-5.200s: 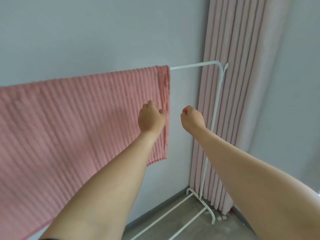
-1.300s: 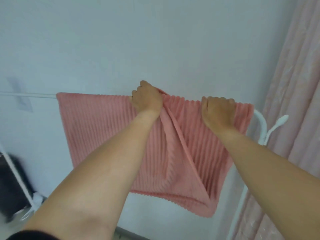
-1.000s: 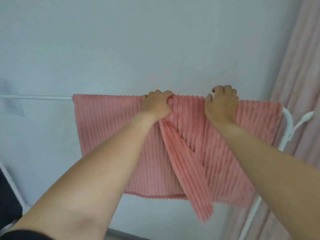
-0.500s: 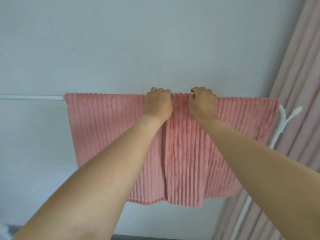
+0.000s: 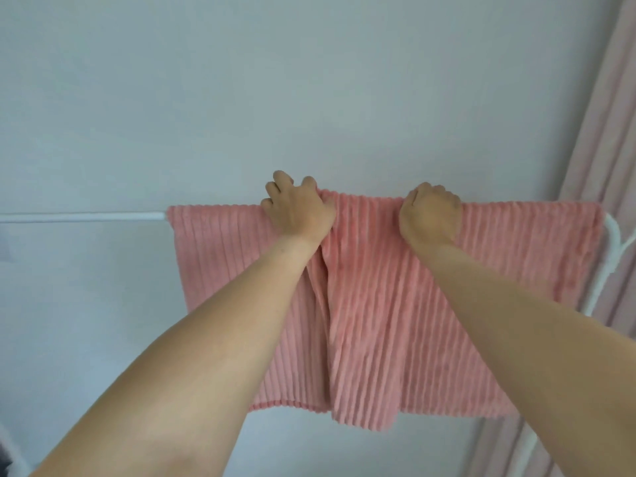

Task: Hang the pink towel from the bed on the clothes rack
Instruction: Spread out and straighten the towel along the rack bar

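We saw the pink towel (image 5: 395, 304) draped over the white rail of the clothes rack (image 5: 82, 216), hanging down in ribbed folds, its right edge close to the rack's curved end post. The left hand (image 5: 297, 215) gripped the towel at the top of the rail, fingers curled over the cloth, which rose in a small bunch beside the thumb. The right hand (image 5: 430, 215) sat just to the right, fingers curled down over the towel's top edge; we could not tell how firmly it held. Between the hands a loose fold dropped below the hem. A pale curtain (image 5: 605, 166) hung at the right, against a plain wall (image 5: 275, 80).
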`<state>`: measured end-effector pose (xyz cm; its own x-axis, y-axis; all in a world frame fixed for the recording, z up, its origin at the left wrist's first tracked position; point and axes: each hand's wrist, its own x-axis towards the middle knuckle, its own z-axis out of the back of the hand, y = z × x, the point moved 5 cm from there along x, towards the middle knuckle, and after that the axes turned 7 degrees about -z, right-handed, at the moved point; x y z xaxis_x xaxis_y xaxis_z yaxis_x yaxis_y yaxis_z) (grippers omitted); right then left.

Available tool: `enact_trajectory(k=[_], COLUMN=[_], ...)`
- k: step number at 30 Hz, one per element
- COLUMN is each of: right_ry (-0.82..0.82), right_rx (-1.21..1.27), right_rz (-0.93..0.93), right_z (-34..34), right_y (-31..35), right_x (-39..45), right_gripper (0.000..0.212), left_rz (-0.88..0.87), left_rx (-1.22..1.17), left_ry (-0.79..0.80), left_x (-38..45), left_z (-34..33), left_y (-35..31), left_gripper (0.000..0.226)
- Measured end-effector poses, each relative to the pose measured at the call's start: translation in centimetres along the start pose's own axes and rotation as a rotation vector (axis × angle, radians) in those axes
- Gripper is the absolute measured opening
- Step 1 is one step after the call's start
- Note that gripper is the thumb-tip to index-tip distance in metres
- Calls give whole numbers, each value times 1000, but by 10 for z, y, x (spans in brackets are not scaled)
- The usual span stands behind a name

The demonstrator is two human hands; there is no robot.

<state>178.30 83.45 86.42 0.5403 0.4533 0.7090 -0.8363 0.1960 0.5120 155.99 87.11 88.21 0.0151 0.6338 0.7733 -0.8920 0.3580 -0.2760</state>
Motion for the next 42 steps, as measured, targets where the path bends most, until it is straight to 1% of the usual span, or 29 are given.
enact_trajectory(k=[2,4,6,8,9,11,13,14,15,16,18,20,21,22,25,27,29,31,34,35,37,39,41,42], right_ry=[-21,-30,-11,-14,-28,-42,-58,-87,-126,-166,-195,-88,-17,33,31,24,40,48,18,-6,-49,-57,-53,-58], right_rx=[61,104,75,12,-11,-32,2,57,106,143,216,254,223,159,-54,-113,-137,-173,-216,-205,-109,-29,-76,-133], right_rz=[92,158,201,194,181,123,35,8,19,67,216,296,274,215,10,-119,-211,-219,-201,-181,-109,-58,-101,-153], right_z=[-8,-16,-26,-31,-32,-33,-31,-26,-21,-18,-16,-30,-40,-48,-64,-65,-62,-56,-54,-56,-68,-81,-86,-86], right_y=[35,62,74,68,63,55,61,67,81,102,153,209,230,240,249,235,219,212,219,227,255,286,292,283], right_x=[-14,-27,-30,-26,-23,-20,-23,-26,-33,-45,-72,-102,-113,-117,-124,-122,-116,-107,-100,-101,-107,-107,-100,-95], right_gripper=[28,27,35,47,51,52,44,37,31,27,23,24,29,34,41,39,29,16,21,23,25,24,20,20], left_rz=[-64,-125,-119,-118,-132,-147,-132,-125,-127,-142,-175,-200,-218,-233,-259,-323,-458,-515,-544,-551,-560,-570,-589,-599], left_rx=[31,53,23,10,22,73,47,0,-56,-94,-106,-60,-9,55,187,159,83,6,-54,-68,-81,-68,-67,-72], left_ry=[85,144,167,171,157,62,-39,-53,-29,9,61,52,58,88,259,338,332,277,257,261,237,171,150,181], left_x=[-2,2,14,24,27,28,29,29,30,31,34,38,40,39,39,39,37,35,45,48,51,49,44,46], left_z=[-10,-12,-7,-2,1,10,18,19,20,22,29,44,51,53,56,51,45,46,43,41,39,39,40,38], left_y=[1,6,19,32,39,53,74,81,90,100,119,152,168,178,219,237,240,235,237,241,249,252,246,243], left_gripper=[28,35,39,39,39,36,33,32,32,33,35,34,32,30,31,31,29,29,34,37,42,41,40,41])
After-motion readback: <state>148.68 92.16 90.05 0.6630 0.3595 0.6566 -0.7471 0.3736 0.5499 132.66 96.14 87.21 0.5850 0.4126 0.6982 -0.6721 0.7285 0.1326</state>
